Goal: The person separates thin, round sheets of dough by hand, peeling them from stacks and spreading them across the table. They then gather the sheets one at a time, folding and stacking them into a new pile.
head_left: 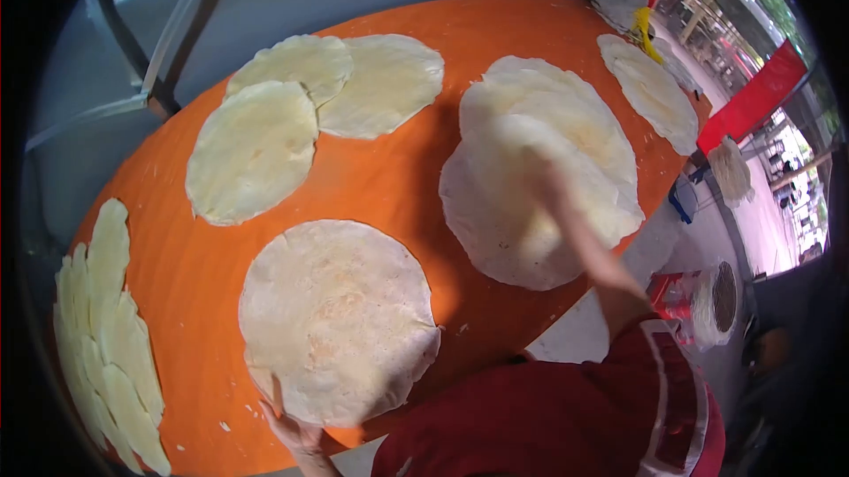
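No text, label, brand, number or sign can be read anywhere in this view. The red panel [752, 97] at the far right shows a plain face. The red sleeve [659, 389] carries only white stripes. The small red container [676, 296] beside the table is too blurred to show any print.

A round orange table [389, 185] carries thin, pale flatbreads laid flat. A single round flatbread [336, 322] lies near the front edge, a pair of large flatbreads [495, 212] sits right of centre, one offset over the other, and a cluster of three flatbreads [301, 97] overlaps toward the far left. A long flatbread [650, 88] lies along the far right rim, a row of narrow overlapping pieces [110, 344] follows the left rim, and a few white crumbs [225, 427] dot the front edge.
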Motion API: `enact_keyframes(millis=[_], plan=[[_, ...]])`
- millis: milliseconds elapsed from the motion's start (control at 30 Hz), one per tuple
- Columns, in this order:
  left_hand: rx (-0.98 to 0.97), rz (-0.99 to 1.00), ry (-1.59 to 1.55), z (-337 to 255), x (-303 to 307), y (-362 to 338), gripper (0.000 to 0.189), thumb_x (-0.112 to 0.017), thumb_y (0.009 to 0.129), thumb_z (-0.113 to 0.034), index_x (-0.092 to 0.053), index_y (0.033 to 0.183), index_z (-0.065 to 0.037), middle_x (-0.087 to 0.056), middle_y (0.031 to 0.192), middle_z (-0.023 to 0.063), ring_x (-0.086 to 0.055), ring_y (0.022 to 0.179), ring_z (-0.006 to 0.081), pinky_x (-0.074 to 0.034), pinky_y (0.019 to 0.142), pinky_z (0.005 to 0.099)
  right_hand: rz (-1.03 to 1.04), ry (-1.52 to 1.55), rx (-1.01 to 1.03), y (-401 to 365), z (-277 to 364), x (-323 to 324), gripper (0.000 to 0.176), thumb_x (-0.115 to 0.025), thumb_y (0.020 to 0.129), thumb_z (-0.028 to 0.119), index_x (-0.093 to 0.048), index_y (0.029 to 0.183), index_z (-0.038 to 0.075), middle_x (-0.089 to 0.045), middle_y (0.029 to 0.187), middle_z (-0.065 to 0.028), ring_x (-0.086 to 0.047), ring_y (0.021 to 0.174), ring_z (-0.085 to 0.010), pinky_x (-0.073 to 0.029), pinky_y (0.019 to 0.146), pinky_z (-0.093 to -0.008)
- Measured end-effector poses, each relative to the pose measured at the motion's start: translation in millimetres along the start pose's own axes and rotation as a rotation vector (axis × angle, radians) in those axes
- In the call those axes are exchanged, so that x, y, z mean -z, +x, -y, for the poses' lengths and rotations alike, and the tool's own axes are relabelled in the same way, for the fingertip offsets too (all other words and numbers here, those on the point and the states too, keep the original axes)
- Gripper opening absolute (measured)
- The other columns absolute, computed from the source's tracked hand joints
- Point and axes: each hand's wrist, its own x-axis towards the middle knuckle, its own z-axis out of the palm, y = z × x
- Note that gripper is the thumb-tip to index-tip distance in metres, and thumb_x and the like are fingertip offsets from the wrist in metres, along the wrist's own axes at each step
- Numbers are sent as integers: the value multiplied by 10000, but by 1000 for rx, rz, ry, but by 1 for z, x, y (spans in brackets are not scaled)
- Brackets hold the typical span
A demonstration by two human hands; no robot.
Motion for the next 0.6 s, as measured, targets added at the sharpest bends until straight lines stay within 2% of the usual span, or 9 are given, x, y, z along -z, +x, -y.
enact_keyframes(millis=[67, 100, 133, 167, 267, 300, 467, 567, 600], plan=[[-23, 15, -55, 10, -5, -9, 573, -471, 799, -330, -267, 1265, -64, -279, 1278, 201, -308, 1165, 336, -291, 937, 470, 4, 81, -47, -18, 31, 12, 309, -474, 785, 218, -487, 995, -8, -564, 868, -162, -538, 782, -211, -421, 695, -350], [-69, -28, -80, 13, -6, -13, 600, -480, 788, -359, -266, 1263, -61, -285, 1281, 180, -302, 1169, 332, -294, 931, 481, 17, 166, -69, -106, 96, -7, 301, -477, 784, 219, -493, 985, -4, -564, 863, -155, -537, 778, -207, -421, 690, -345], [-114, -68, -108, 15, -4, -12, 628, -490, 778, -388, -264, 1262, -57, -291, 1284, 158, -296, 1174, 328, -298, 924, 493, 26, 251, -88, -113, 206, -36, 294, -480, 782, 220, -500, 975, -1, -564, 857, -147, -537, 775, -203, -421, 685, -341], [-103, -45, -107, 13, 1, -8, 628, -490, 778, -388, -264, 1262, -57, -291, 1284, 158, -296, 1174, 328, -298, 924, 493, 35, 337, -103, -153, 248, -45, 287, -483, 780, 220, -506, 965, 2, -564, 851, -140, -536, 771, -198, -421, 680, -337], [-171, 18, -223, 3, -1, 0, 636, -598, 706, -302, -322, 1196, -5, -310, 1239, 206, -284, 1150, 363, -290, 942, 456, 83, 621, -127, -158, 255, -18, 266, -491, 775, 222, -526, 934, 13, -564, 833, -118, -535, 761, -185, -422, 665, -324], [-130, 47, -131, 6, -19, -2, 688, -611, 688, -354, -317, 1206, -11, -297, 1251, 198, -279, 1153, 363, -293, 939, 462, 108, 719, -127, -162, 311, -27, 259, -494, 773, 222, -533, 924, 16, -564, 827, -111, -534, 757, -181, -422, 660, -320], [-16, 219, 128, 14, -51, 7, 782, -614, 664, -457, -303, 1229, -14, -289, 1264, 174, -302, 1135, 350, -324, 906, 479, 280, 1190, -92, -25, 246, 78, 229, -508, 764, 225, -566, 874, 33, -565, 797, -74, -531, 740, -160, -422, 636, -298], [-70, 318, 166, 26, -34, 15, 566, -511, 780, -275, -283, 1240, -36, -301, 1228, 270, -358, 1112, 393, -332, 905, 488, 448, 1457, -57, -6, 183, 131, 214, -517, 759, 227, -586, 843, 43, -565, 779, -52, -530, 729, -147, -423, 621, -285], [-94, 299, 161, 30, -32, 15, 566, -511, 780, -275, -283, 1240, -36, -301, 1228, 270, -358, 1112, 393, -332, 905, 488, 47, 1477, 309, -12, 176, 188, 264, -510, 775, 245, -586, 897, 24, -567, 796, -40, -525, 761, -139, -416, 679, -275]])
